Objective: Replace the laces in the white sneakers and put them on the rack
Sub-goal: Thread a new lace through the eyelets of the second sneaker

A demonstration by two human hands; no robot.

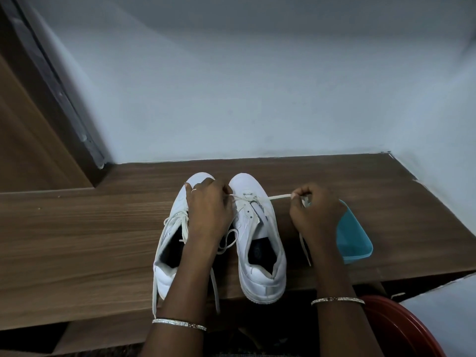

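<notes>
Two white sneakers stand side by side on a wooden table (77,228), toes pointing away from me. The left sneaker (170,243) is laced, and its loose lace ends hang over the table's front edge. The right sneaker (260,243) has a white lace (279,196) threaded through its eyelets nearest the toe. My left hand (208,210) lies over the gap between the shoes and pinches the lace's left part by the eyelets. My right hand (314,212) pinches the right part, pulled out taut to the right; the lace's tail hangs below that hand.
A turquoise plastic tub (355,238) sits on the table just right of my right hand. A red round object (401,328) is below the table edge at lower right. A pale wall runs behind the table, and a dark wooden door frame (51,81) stands at left.
</notes>
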